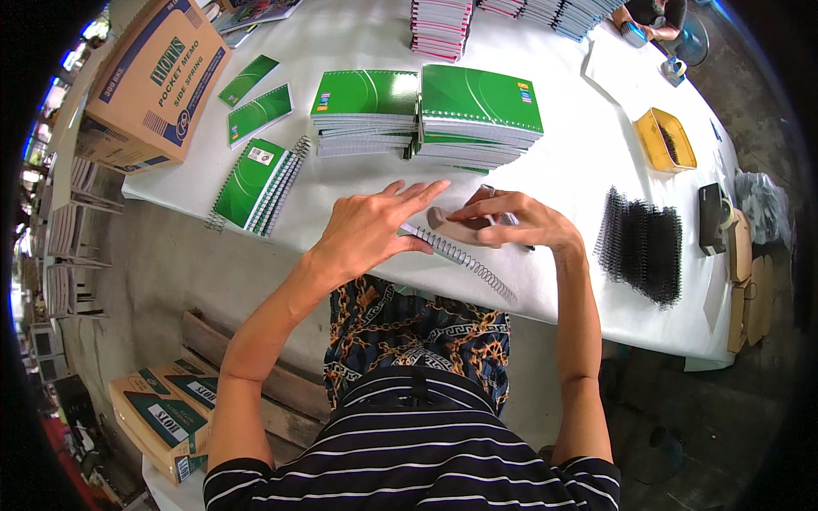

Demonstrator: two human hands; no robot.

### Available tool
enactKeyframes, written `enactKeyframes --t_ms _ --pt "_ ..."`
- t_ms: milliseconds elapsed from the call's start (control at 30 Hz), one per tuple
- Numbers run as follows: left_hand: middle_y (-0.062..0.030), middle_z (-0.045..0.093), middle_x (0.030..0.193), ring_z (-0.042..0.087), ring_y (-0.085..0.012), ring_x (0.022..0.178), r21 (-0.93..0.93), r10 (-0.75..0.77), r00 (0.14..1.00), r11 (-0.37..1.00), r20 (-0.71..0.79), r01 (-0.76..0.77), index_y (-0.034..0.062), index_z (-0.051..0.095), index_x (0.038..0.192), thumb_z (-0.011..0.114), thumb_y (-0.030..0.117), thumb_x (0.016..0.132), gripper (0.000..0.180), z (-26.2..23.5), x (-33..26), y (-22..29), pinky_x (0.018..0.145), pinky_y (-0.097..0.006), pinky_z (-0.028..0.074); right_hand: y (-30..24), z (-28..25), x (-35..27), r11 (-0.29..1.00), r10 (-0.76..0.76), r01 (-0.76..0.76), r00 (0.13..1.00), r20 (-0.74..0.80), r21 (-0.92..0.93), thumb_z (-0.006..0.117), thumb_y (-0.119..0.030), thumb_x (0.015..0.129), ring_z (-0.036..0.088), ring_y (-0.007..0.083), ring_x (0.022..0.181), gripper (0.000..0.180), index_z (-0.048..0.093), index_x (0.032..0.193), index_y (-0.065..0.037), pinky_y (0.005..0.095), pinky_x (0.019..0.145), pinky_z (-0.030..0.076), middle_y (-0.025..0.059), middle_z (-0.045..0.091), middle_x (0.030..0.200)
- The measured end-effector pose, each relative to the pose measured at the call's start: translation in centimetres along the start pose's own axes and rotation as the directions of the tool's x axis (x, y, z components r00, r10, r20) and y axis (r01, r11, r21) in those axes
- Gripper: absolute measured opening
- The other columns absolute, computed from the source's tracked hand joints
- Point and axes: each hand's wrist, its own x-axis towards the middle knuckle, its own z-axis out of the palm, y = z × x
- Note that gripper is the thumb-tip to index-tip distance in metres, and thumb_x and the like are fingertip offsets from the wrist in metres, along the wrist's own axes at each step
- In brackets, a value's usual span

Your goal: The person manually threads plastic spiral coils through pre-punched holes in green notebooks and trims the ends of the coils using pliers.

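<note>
My left hand holds a small notepad at the table's front edge, thumb at its near side and fingers stretched over it. Most of the notepad is hidden under that hand. A dark wire spiral coil runs along its edge, and the loose end trails toward the lower right. Just right of it, my right hand is closed round a brownish, rounded block that lies against the coil's upper end. Something grey and metallic shows under the right fingers; its kind is unclear.
Stacks of green notepads stand ahead, with spiral-bound ones to the left beside a carton. Black spiral coils lie at right, near a yellow tub and a tape dispenser. Another person's hand shows far right.
</note>
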Motion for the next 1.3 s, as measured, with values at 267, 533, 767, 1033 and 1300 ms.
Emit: enactKeyframes --t_ms 267,533,767,1033,1300 --pt "-0.0085 0.062 0.135 0.061 -0.0225 0.121 -0.628 -0.236 0.971 0.763 -0.05 0.153 0.0239 0.036 0.152 0.088 0.02 0.065 0.101 1.4 -0.6 -2.3 0.089 -0.034 0.052 -0.9 0.8 1.6 0.977 -0.074 0.073 0.997 -0.005 0.2 0.063 -0.057 0.083 0.06 0.0252 0.098 0.068 0.068 0.121 -0.001 0.0376 0.088 0.046 0.0136 0.067 0.108" --pt "-0.0136 0.063 0.132 0.061 -0.0227 0.121 -0.74 -0.264 0.951 0.67 -0.16 0.061 0.0237 0.032 0.154 0.084 0.012 0.07 0.1 3.5 -1.3 -2.5 0.093 -0.035 0.052 -2.5 0.3 2.0 0.999 -0.012 0.012 1.0 0.012 0.033 0.061 -0.054 0.086 0.06 0.0262 0.1 0.063 0.069 0.116 0.0 0.0361 0.091 0.044 0.0129 0.067 0.107" --pt "-0.012 0.063 0.131 0.065 -0.0193 0.113 -0.772 -0.29 0.946 0.631 -0.144 0.076 0.0206 0.023 0.156 0.083 0.007 0.071 0.105 3.8 -1.3 -2.3 0.085 -0.034 0.056 -2.1 1.1 3.1 0.998 -0.046 0.046 0.999 -0.001 0.044 0.061 -0.058 0.086 0.06 0.0227 0.088 0.059 0.072 0.119 -0.009 0.0332 0.078 0.044 0.011 0.068 0.101" --pt "-0.0084 0.061 0.136 0.062 -0.0189 0.116 -0.888 -0.188 0.982 0.451 0.005 0.091 0.0118 0.045 0.147 0.077 0.021 0.082 0.073 4.3 -2.6 -4.5 0.093 -0.033 0.052 -3.2 -0.7 -1.0 0.953 -0.051 -0.008 0.981 -0.186 -0.304 0.062 -0.061 0.085 0.065 0.0302 0.091 0.068 0.071 0.115 -0.001 0.039 0.076 0.052 0.0182 0.066 0.108" --pt "-0.0065 0.06 0.137 0.056 -0.0155 0.123 -0.951 -0.132 0.991 0.3 0.032 0.071 0.0086 0.052 0.141 0.066 0.03 0.092 0.055 3.3 -2.7 -2.7 0.103 -0.033 0.045 -0.9 -0.3 -7.1 0.351 -0.222 -0.571 0.719 -0.659 -0.742 0.074 -0.013 0.084 0.053 0.0297 0.121 0.027 0.072 0.111 -0.012 0.0418 0.1 0.043 0.0112 0.06 0.124"
